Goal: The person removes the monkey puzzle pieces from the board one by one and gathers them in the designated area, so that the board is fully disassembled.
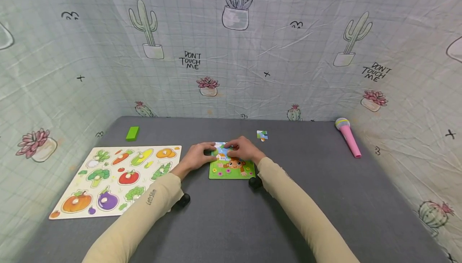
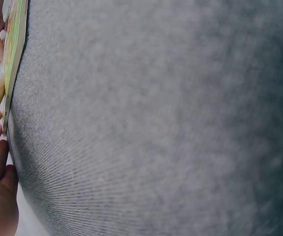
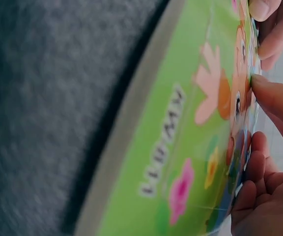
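Note:
A small jigsaw puzzle (image 1: 231, 172) with a cartoon monkey on green grass lies flat at the middle of the table. My left hand (image 1: 196, 156) grips its left side, thumb on the picture and fingers about the upper left edge. From the right, my right hand (image 1: 246, 149) holds the upper part, its thumb and bent fingers on the picture. Whether a separate piece sits under those fingers is hidden. The right wrist view shows the near edge of the puzzle (image 3: 131, 162) close up. One loose puzzle piece (image 1: 262, 135) lies beyond my right hand.
A vegetable peg board (image 1: 115, 211) lies at the left, partly under my left forearm. Behind it is a green block (image 1: 132, 133). A pink toy microphone (image 1: 350, 138) rests at the far right. A patterned cloth (image 1: 231, 54) hangs behind the grey table (image 1: 223, 223).

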Action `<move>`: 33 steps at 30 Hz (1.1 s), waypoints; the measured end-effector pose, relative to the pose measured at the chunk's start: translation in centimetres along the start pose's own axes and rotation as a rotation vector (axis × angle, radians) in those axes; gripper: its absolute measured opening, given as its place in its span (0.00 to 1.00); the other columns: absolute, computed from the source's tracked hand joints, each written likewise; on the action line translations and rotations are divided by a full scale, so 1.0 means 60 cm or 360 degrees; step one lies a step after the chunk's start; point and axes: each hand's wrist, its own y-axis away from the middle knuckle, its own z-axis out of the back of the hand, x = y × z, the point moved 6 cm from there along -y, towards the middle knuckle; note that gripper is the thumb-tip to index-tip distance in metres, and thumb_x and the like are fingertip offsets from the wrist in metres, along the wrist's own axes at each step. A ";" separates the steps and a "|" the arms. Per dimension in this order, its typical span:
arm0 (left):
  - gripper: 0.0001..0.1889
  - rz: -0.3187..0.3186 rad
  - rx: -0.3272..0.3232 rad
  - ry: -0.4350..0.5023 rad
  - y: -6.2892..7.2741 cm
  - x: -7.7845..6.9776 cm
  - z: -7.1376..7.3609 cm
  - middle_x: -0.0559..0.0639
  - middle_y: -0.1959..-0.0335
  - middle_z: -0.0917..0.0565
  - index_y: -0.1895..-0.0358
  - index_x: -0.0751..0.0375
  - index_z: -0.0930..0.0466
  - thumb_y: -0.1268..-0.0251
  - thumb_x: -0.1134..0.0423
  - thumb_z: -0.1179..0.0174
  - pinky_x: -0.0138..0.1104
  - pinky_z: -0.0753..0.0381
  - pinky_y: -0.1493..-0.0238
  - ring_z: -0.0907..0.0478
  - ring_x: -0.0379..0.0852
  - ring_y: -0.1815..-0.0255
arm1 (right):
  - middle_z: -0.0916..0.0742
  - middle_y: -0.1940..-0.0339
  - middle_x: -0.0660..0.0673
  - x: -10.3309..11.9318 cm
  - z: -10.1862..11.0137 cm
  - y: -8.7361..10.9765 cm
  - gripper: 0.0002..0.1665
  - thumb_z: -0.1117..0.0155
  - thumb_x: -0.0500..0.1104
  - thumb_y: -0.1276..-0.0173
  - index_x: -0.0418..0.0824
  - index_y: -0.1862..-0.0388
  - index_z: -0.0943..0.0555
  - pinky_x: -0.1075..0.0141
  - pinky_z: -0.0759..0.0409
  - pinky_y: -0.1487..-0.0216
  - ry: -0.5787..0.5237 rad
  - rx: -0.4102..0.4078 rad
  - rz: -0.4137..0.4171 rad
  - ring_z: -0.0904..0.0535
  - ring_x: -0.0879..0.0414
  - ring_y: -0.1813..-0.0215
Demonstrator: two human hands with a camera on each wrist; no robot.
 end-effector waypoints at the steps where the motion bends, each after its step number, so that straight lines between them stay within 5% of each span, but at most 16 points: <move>1: 0.22 0.0001 0.0002 0.0000 0.000 -0.001 0.000 0.56 0.33 0.26 0.42 0.65 0.19 0.37 0.60 0.33 0.51 0.37 0.30 0.35 0.58 0.30 | 0.17 0.54 0.41 0.000 0.000 0.000 0.20 0.37 0.40 0.29 0.39 0.40 0.19 0.64 0.29 0.61 0.0013 0.0003 -0.0001 0.26 0.53 0.62; 15: 0.21 -0.0012 0.0022 0.0019 0.004 -0.001 -0.004 0.57 0.33 0.26 0.43 0.66 0.19 0.37 0.60 0.33 0.52 0.37 0.30 0.35 0.59 0.30 | 0.32 0.45 0.38 -0.014 -0.009 0.001 0.16 0.36 0.42 0.30 0.47 0.44 0.17 0.52 0.32 0.49 -0.0063 -0.0039 -0.0298 0.37 0.45 0.47; 33: 0.22 -0.0016 0.0032 0.0023 0.002 -0.003 0.003 0.57 0.33 0.27 0.42 0.66 0.19 0.37 0.60 0.33 0.51 0.38 0.29 0.36 0.59 0.29 | 0.26 0.39 0.39 -0.011 0.008 0.010 0.23 0.36 0.38 0.31 0.43 0.37 0.22 0.51 0.26 0.40 -0.0036 -0.0098 -0.0180 0.28 0.44 0.40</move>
